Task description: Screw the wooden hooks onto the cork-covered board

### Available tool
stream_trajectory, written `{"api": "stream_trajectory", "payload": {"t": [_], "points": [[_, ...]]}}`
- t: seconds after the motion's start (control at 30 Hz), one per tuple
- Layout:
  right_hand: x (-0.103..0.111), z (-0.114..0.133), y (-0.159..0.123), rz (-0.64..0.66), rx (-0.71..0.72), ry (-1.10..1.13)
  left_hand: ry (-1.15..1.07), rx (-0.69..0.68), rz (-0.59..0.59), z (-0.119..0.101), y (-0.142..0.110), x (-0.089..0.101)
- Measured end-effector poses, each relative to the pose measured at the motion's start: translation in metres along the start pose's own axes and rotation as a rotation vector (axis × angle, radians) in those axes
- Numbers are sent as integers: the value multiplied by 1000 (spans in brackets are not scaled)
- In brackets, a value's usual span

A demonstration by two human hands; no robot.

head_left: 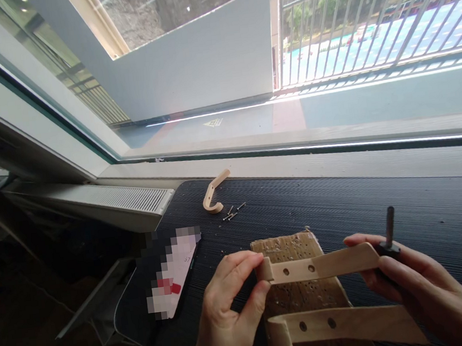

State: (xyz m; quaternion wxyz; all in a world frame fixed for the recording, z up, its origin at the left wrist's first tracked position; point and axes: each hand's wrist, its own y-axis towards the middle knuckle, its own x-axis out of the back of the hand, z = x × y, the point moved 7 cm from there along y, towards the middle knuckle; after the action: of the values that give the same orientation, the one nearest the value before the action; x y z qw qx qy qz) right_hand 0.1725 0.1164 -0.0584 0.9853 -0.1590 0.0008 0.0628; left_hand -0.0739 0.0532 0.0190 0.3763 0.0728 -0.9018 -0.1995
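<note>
My left hand (230,302) pinches the left end of a pale wooden strip (322,265) with two holes in it, held level above a pitted cardboard pad (296,294). My right hand (421,284) holds the strip's right end together with a dark-handled tool (388,235) whose shaft points up. A second wooden strip (350,324) with two holes lies on the pad below the first. Further back on the black ribbed mat (386,204) lie a curved wooden hook (213,193) and a few small screws (232,212).
A flat white packet (175,269) lies at the mat's left edge. A floor vent grille (128,197) runs along the left. Behind the mat stands a large window (286,76) onto a balcony with a metal railing.
</note>
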Motion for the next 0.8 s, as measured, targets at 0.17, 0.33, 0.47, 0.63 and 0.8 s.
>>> {"api": "stream_trajectory", "payload": {"t": [0.17, 0.33, 0.47, 0.63, 0.8], "points": [[-2, -7, 4, 80, -12, -102, 9, 16, 11, 7, -5, 0], [-7, -3, 1, 33, -26, -110, -2, 41, 28, 13, -10, -3], [-10, -2, 3, 96, -10, -169, -7, 54, 39, 15, -13, -6], [-6, -4, 6, 135, 13, -219, -10, 37, 37, 14, -13, -5], [-6, 4, 1, 31, 31, -94, -30, -30, 70, 7, -9, -4]]}}
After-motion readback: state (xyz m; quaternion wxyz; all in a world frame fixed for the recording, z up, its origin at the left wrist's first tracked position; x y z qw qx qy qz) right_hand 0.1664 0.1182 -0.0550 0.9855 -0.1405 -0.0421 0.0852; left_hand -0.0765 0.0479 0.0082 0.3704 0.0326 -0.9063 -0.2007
